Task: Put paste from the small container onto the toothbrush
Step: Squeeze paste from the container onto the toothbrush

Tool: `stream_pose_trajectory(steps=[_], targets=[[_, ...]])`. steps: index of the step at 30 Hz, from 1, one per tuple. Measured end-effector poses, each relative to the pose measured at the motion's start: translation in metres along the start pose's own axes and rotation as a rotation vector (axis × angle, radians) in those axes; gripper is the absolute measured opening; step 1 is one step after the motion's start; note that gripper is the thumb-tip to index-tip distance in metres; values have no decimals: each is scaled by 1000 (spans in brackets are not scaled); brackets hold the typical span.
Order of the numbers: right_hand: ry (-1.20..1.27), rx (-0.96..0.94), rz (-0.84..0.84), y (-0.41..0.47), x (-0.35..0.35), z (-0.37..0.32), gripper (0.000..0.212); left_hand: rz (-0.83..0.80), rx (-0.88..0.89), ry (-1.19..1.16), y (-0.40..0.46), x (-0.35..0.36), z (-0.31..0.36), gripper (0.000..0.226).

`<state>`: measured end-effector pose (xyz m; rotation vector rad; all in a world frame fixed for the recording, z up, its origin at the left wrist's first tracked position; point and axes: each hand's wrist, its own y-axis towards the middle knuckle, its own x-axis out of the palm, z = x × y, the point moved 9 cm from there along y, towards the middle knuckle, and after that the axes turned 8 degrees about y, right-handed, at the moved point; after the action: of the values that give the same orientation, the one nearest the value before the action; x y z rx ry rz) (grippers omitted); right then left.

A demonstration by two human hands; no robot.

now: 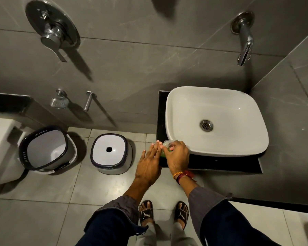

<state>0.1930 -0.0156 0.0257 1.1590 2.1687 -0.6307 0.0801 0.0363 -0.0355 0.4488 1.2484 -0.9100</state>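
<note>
A small clear container [167, 143] with something green below it stands on the black counter [220, 163] at the sink's near-left corner. My right hand [177, 156] rests on top of it with fingers curled around its rim. Just to its left, my left hand [149, 162] is flat with fingers straight and together, fingertips close to the container and holding nothing. No toothbrush is in view; my hands hide most of the container.
A white basin [185, 107] with a metal drain sits on the counter under a wall spout [244, 38]. On the floor to the left stand a white stool [110, 153] and a tilted bucket [46, 150]. A toilet edge is far left.
</note>
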Motion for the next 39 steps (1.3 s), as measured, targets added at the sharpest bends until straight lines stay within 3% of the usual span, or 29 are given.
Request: stream_pose_trajectory(steps=[4,8,11,16,18,22,28,34,39], targets=[[-83,44,39,0,-8,3,57,-2,2,37,1,0,1,77],[-12,-107,19,-4,-9,-9,49,15,-4,36,1,-2,1,81],[-131,-245,-66,-3,0,-23,31,13,0,46,1,-3,4,79],[-432,-240,-126,8,7,-27,48,10,0,60,0,-4,5,76],[-443,-260,-99,5,2,-29,53,6,2,66,0,-3,5,76],[-422,-353,-150,-3,9,-29,43,-14,4,101,1,-1,5,79],[-504,-280,-150,7,5,-26,57,-32,-8,122,0,1,7,75],[-407,-317,-181,-3,10,-22,43,-52,-10,138,-1,2,8,80],[-398,-228,-111,3,-1,-20,59,-39,-17,120,-1,-1,9,80]])
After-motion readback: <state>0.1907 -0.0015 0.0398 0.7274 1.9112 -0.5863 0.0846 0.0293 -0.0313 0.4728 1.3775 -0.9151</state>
